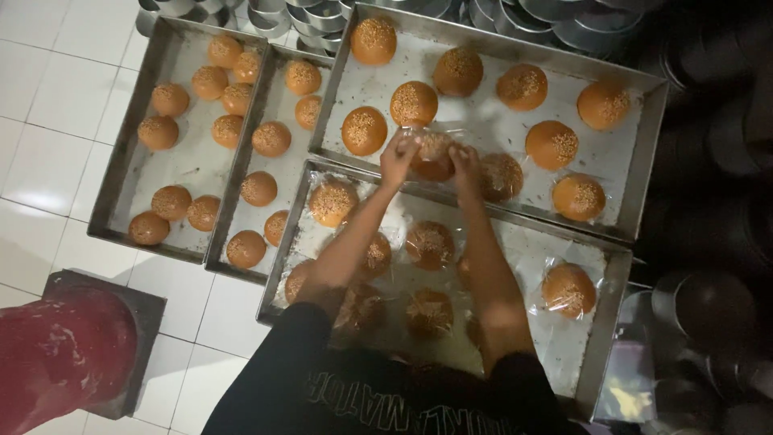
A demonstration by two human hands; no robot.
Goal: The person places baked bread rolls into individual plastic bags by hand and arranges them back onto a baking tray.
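Both hands meet over one sesame-topped bun that sits inside a clear plastic bag, held just above the near rim of the far right tray. The left hand grips the bun and its wrapping from the left, its fingers clamped on the plastic; the right hand grips from the right, its fingers likewise closed on the bag. The bun lies between the two palms, touching both.

The far right tray is a rectangular metal pan lined with pale paper, and bare browned buns stand on it well apart from one another, one just left of the left hand. Directly below the forearms lies the near tray, also metal, holding buns already wrapped in clear bags; one bagged bun rests near its right end, and others lie partly hidden under the arms.

To the left, two more narrow metal trays stand side by side on the white tiled floor: the middle tray and the far left tray, each with loose rows of unwrapped buns. A red rounded object sits on a dark square base in the near left corner. Stacked metal tins show along the far edge, and the right side falls into shadow. The person's dark shirt fills the near edge.
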